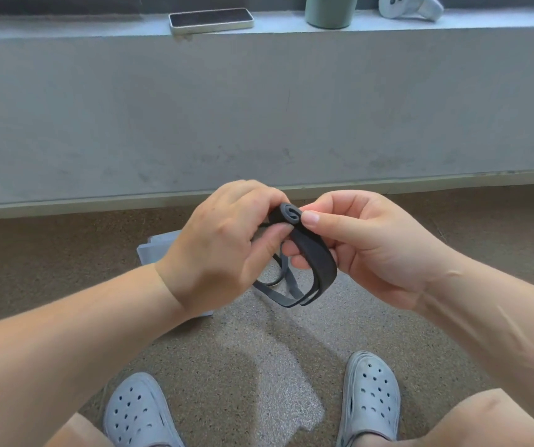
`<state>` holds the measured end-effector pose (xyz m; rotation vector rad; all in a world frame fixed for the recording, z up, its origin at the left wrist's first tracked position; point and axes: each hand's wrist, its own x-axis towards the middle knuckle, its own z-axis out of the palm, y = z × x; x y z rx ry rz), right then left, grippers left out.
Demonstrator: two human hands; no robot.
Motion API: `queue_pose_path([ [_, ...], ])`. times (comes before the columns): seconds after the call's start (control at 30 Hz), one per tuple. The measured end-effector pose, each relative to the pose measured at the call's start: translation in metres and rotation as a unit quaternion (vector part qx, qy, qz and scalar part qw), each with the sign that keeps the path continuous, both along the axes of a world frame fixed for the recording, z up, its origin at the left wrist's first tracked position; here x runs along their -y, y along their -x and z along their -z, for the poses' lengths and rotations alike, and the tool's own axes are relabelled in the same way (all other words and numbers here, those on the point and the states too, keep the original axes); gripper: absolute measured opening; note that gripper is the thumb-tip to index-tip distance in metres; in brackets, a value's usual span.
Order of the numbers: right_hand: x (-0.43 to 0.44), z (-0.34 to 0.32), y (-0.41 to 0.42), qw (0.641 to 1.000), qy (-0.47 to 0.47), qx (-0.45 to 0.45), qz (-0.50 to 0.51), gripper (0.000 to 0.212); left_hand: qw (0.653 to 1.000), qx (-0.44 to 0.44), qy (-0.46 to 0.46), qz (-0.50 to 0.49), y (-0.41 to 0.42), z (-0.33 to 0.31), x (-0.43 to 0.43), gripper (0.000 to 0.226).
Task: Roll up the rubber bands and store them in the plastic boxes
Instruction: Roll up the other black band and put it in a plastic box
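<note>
- Black flat rubber band is held in the air by both hands, higher than the clear plastic box and just to the right of it.
- At its top end the strap is wound into a small tight coil. The rest hangs down as a broad loop.
- Over the box, the left hand hides most of it. This hand's grip is clenched on the rubber band, with thumb and fingers pinching the strap right beside the coil.
- Farther right of the box, the right hand also has its grip on the rubber band. Thumb tip and forefinger pinch the coil, and the lower fingers curl behind the hanging loop.
- Thinner dark strips dangle below the hands, right of the box. I cannot tell whether they belong to the same band.
- Only the box's upper left part and a lower corner show past the left wrist. It lies on the speckled brown floor.
- Two pale grey perforated clogs stand on the floor, nearer the person than the box.
- Beyond the box rises a grey concrete wall.
- On the wall's sill, a flat pale slab with a dark face lies straight beyond the box.
- A pale green cup stands farther right on the sill, and a white controller lies right of that.
</note>
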<state>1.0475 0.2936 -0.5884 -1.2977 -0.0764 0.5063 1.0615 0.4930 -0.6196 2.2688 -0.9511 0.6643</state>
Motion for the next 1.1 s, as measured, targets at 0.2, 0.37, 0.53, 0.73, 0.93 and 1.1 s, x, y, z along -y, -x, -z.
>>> queue_pose_path([
  [0.2,0.000,0.000,0.003,1.000,-0.006,-0.003,0.010,0.010,1.000,-0.024,0.016,0.007,0.003,-0.001,0.001,0.024],
  [0.37,-0.003,-0.002,0.007,1.000,-0.011,0.018,0.017,0.019,0.999,-0.001,0.045,0.008,0.004,-0.005,0.003,0.018],
  [0.53,-0.006,-0.010,0.009,0.994,-0.099,0.032,0.022,0.019,0.992,0.031,0.118,0.000,0.008,-0.015,0.008,0.014],
  [0.73,-0.011,-0.011,0.009,0.991,-0.097,0.052,0.075,0.019,0.979,-0.016,0.205,-0.011,0.012,-0.012,0.018,0.022],
  [0.93,-0.014,-0.010,0.008,0.989,-0.044,0.060,0.124,0.016,0.968,-0.046,0.243,-0.050,0.013,-0.005,0.027,0.026],
  [1.1,-0.001,-0.005,0.001,0.993,0.005,0.049,0.111,0.015,0.969,-0.130,0.210,0.012,0.012,-0.008,0.022,0.017],
])
